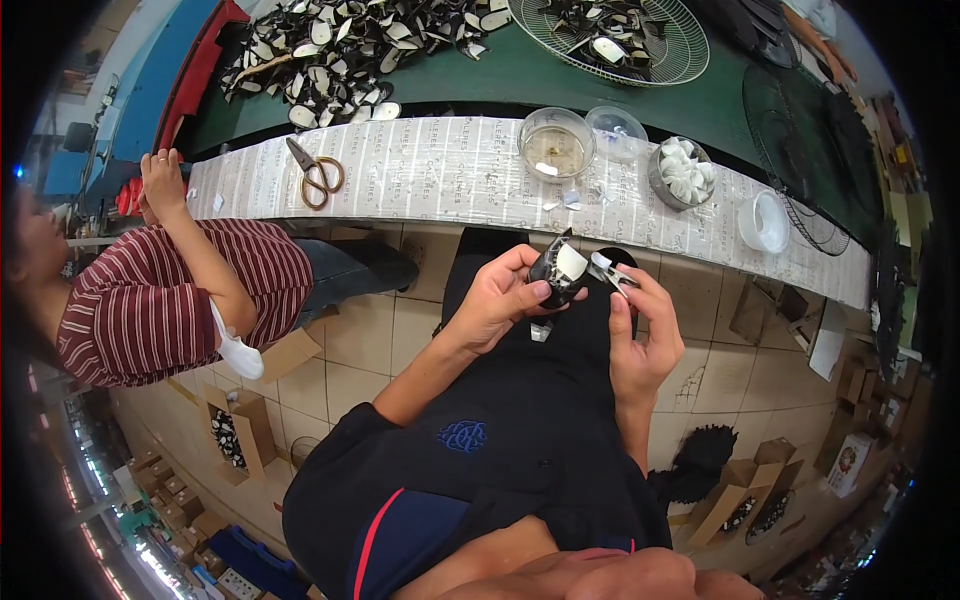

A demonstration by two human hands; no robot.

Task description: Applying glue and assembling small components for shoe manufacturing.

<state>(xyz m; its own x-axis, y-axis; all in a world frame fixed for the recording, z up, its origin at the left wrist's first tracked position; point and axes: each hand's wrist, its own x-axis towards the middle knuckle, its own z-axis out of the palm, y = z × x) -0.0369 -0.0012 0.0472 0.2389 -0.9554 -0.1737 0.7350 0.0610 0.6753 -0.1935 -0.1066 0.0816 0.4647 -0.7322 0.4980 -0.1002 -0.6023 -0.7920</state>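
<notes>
My left hand (497, 302) grips a small black shoe upper (561, 271) with a pale lining patch facing up, held above my lap. Thumb and fingers pinch its near edge. Just to its right, my right hand (645, 330) is closed on a small silver metal clip (612, 277) that has a white wad (600, 260) at its tip. The wad is close to the right side of the shoe upper; whether they touch I cannot tell. Some white pieces (541, 331) show on my dark trousers below the upper.
On the covered bench strip (420, 170) lie scissors (316, 175), a clear tub of liquid (556, 145), a can of white wads (684, 174) and a white cup (764, 222). Behind are piled shoe pieces (320, 75) and a wire basket (690, 40). A co-worker (180, 295) sits at left.
</notes>
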